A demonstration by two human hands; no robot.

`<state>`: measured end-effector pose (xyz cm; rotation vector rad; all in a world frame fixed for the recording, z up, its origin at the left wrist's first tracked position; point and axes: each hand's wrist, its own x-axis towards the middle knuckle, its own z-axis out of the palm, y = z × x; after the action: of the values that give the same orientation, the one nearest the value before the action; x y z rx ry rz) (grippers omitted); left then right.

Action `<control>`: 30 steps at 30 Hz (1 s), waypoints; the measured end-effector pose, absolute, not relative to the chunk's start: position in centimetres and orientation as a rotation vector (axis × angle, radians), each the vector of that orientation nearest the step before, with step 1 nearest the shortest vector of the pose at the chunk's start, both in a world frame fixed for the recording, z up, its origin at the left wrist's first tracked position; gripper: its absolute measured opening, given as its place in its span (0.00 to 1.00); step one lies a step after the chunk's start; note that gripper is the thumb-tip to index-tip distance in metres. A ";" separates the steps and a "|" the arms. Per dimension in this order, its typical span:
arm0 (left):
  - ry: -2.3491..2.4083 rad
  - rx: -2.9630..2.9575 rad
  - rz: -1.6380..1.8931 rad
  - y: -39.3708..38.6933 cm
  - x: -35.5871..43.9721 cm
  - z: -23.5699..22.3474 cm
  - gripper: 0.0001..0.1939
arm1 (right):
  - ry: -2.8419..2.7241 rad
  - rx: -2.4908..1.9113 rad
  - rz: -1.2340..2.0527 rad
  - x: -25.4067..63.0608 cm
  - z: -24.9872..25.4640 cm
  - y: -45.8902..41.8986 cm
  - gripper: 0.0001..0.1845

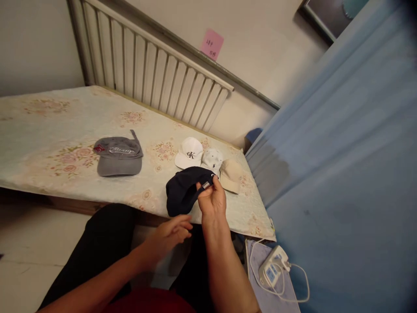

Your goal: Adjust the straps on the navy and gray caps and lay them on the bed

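My right hand (213,198) grips a dark navy baseball cap (184,189) by the strap at its back opening, holding it up over the near edge of the bed. Just below the cap is my left hand (172,232), fingers loosely bent and apart, with nothing visible in them. Behind the navy cap lie a white cap with black CK letters (190,152), a white cap with small dark marks (212,159) and a beige cap (230,174), close together. Farther left a grey cap with lettering (120,157) rests on its own, its strap sticking up.
The bed's flowered cover (74,117) runs up to a white radiator (156,69) on the wall. A blue curtain (332,143) hangs at the right. Beside it, a power strip (273,266) with a looping white cable lies on a small surface. A pink note (211,44) is on the wall.
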<state>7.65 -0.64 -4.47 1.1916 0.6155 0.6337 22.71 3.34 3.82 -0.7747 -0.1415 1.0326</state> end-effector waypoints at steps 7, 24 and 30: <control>0.259 0.703 0.904 1.8 10.2 -4.0 0.28 | -0.212 -0.675 0.986 22.6 3.1 2.4 0.04; 0.238 -0.098 0.969 6.5 10.9 2.4 0.16 | -0.098 -0.530 1.034 20.9 2.5 -0.7 0.10; 0.171 -0.029 0.954 5.7 10.6 2.5 0.19 | -0.056 -0.414 1.132 20.4 3.1 -0.6 0.13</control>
<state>10.56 5.69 2.50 -0.0292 0.1705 0.9542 20.44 -0.64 3.05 -0.4141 -0.0558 1.1316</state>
